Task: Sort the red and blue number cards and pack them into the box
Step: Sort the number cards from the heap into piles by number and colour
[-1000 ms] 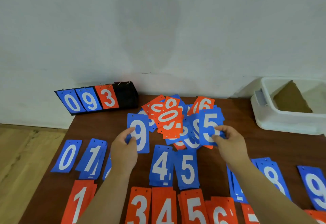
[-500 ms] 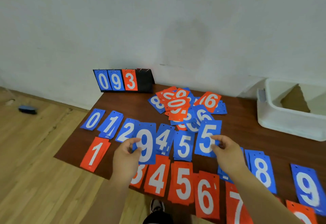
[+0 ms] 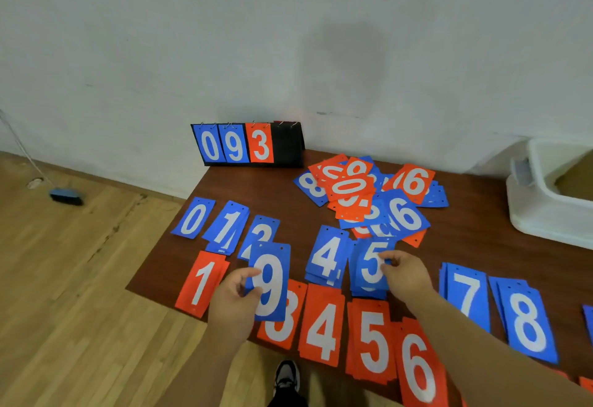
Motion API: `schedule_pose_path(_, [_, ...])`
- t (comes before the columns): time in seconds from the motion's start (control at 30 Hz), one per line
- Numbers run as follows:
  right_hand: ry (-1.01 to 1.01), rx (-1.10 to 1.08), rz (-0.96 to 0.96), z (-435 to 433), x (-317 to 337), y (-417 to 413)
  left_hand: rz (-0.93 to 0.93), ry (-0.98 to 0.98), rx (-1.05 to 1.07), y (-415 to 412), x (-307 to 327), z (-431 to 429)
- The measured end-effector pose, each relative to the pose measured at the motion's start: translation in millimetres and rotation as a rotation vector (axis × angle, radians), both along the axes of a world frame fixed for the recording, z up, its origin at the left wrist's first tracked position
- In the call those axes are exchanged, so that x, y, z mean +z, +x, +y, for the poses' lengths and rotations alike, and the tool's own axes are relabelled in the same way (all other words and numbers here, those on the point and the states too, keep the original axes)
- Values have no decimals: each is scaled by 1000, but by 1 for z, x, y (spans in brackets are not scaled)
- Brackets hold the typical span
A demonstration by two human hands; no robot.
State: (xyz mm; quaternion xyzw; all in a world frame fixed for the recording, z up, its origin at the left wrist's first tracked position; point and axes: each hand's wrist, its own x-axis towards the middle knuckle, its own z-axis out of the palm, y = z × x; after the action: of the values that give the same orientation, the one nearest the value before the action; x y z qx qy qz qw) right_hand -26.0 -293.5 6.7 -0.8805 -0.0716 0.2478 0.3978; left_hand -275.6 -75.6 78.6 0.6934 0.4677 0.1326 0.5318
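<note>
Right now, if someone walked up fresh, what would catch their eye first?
Two neat rows of number cards, blue behind red, run along the near edge of the table; the left hand pinches a blue 9 card above them, the right hand a blue 5 card. Behind lies a jumbled red-and-blue pile, with a scoreboard showing 093 by the wall.

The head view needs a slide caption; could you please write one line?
Left hand holds a blue 9 card while right hand pinches a blue 5 card over the table.
</note>
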Motion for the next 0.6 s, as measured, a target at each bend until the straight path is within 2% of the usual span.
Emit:
schedule_pose_path(0.1, [-109, 58, -16, 20, -15, 4, 45, 20, -56, 4, -3, 30])
schedule_pose_path(0.27, [-419, 206, 36, 37, -43, 2, 94, 38, -238, 28, -8, 66])
schedule_pose_path(0.33, [-522, 197, 20, 40, -40, -2, 92, 25, -307, 41, -8, 75])
schedule_pose_path(0.4, [-534, 162, 5, 43, -27, -5, 88, 8, -355, 55, -9, 81])
schedule_pose_path(0.43, [-474, 123, 12, 45, -16, -8, 75, 3, -373, 62, -10, 83])
schedule_pose_path(0.53, [8, -83, 118, 49, 27, -22, 45, 1, -447, 88, -12, 76])
schedule_pose_path(0.6, [213, -89, 230, 48, 57, -36, 45, -29, -500, 109, -13, 59])
